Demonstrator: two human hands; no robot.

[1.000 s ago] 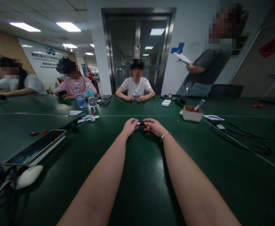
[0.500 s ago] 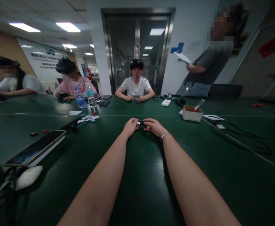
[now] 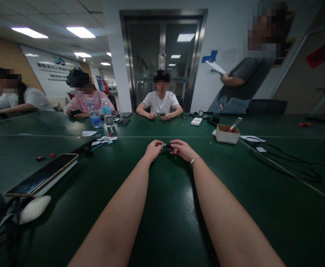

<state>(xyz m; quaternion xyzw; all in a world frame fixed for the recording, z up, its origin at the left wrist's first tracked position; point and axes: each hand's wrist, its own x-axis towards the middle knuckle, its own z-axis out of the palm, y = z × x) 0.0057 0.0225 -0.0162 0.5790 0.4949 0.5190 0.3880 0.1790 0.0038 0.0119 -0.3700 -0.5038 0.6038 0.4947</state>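
Out in front of me, over the green table point(image 3: 168, 193), both hands meet at a short, slim black-and-silver object point(image 3: 167, 145). Its exact kind is too small to make out. My left hand point(image 3: 153, 150) is closed, pinching the silver end between thumb and fingertips. From the other side, my right hand point(image 3: 182, 149) grips the black end, with its fingers curled in. A silver bracelet point(image 3: 196, 160) circles the right wrist. The fingers cover parts of the object at both ends.
On the left lie a phone point(image 3: 47, 173) on a white box and a white object with black straps point(image 3: 34, 209). Paper scraps point(image 3: 105, 140) and two bottles point(image 3: 95, 116) stand beyond. A small box point(image 3: 227, 134) holding a pen and black cables point(image 3: 290, 163) are right. Several people surround the table.
The fingers of my left hand have shifted slightly on the silver end, and a little more of the object shows between my hands. Both arms stay in place.
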